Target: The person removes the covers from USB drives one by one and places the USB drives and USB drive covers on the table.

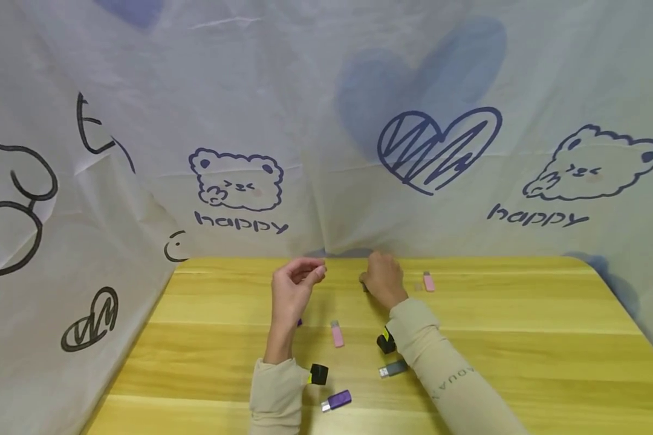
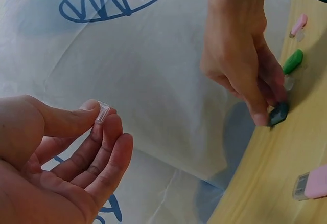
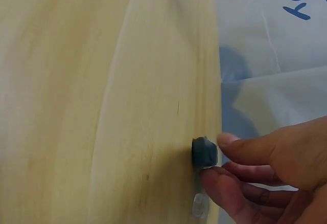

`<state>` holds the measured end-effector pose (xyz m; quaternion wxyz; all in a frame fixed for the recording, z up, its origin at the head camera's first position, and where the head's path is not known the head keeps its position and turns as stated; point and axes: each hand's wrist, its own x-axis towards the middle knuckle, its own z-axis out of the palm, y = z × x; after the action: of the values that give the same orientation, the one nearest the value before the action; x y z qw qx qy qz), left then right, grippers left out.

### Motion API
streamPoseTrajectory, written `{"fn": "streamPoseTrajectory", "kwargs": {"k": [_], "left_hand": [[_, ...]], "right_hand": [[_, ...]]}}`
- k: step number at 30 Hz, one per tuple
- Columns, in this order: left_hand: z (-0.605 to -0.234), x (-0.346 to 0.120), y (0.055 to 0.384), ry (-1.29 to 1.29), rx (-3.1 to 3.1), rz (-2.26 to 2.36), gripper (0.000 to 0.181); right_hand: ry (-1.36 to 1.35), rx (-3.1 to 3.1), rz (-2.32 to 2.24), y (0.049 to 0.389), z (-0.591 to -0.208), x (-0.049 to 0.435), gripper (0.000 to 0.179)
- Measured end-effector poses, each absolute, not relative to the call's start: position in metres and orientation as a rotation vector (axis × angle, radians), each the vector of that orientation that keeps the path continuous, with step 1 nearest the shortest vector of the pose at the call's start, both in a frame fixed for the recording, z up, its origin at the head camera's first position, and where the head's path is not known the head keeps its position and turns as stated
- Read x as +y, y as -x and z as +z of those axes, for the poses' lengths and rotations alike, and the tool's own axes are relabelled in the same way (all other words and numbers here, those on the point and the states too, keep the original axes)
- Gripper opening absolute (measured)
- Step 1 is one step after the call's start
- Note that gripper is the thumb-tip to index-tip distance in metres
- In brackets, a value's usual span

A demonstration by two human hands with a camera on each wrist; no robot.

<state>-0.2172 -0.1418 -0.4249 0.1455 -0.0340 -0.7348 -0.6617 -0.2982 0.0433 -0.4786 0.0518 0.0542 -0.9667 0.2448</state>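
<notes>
My left hand point(image 1: 318, 273) is raised above the wooden table point(image 1: 522, 338), and its thumb and forefinger pinch a small clear cap point(image 2: 102, 112). My right hand point(image 1: 367, 283) is down at the table's back edge. Its thumb and fingertips point(image 3: 228, 141) pinch a small dark blue-grey USB stick point(image 3: 205, 151), which also shows in the left wrist view point(image 2: 279, 114). Another clear cap point(image 3: 200, 206) lies on the wood just beside those fingers. In the head view the dark stick is almost hidden under the right hand.
Loose USB sticks lie around: pink point(image 1: 337, 334) between my forearms, purple point(image 1: 337, 400) near the front, grey point(image 1: 394, 368) by my right sleeve, pink point(image 1: 428, 281) at the back right, green point(image 2: 293, 61) beyond the right hand. A printed white sheet point(image 1: 326, 121) walls the back and left.
</notes>
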Motion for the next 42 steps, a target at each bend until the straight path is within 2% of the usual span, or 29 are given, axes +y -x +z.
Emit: {"fn": "streamPoseTrajectory", "kwargs": {"k": [5,11,20,26,31,42], "left_hand": [[-0.432,-0.140,0.218,0.110,-2.178,-1.861,0.008],[-0.443,-0.140,0.224,0.117,-2.373,-1.743,0.008],[-0.451,-0.138,0.232,0.248,-2.524,-1.724,0.013],[-0.462,-0.129,0.236,0.228,-2.645,-1.771,0.011],[-0.468,-0.117,0.260,0.302,-2.796,-1.578,0.004],[-0.472,-0.102,0.298,0.466,-2.987,-1.173,0.004]], "right_hand": [[-0.167,-2.875,0.896,0.286,-0.467,0.058,0.039],[-0.170,-2.761,1.100,0.254,-0.435,0.091,0.015],[-0.154,-2.762,1.394,0.188,-0.397,0.140,0.033],[-0.127,-2.750,1.450,0.161,-0.390,0.168,0.033],[-0.071,-2.715,1.521,0.152,-0.390,0.189,0.035],[0.036,-2.685,1.531,0.149,-0.390,0.225,0.038]]}}
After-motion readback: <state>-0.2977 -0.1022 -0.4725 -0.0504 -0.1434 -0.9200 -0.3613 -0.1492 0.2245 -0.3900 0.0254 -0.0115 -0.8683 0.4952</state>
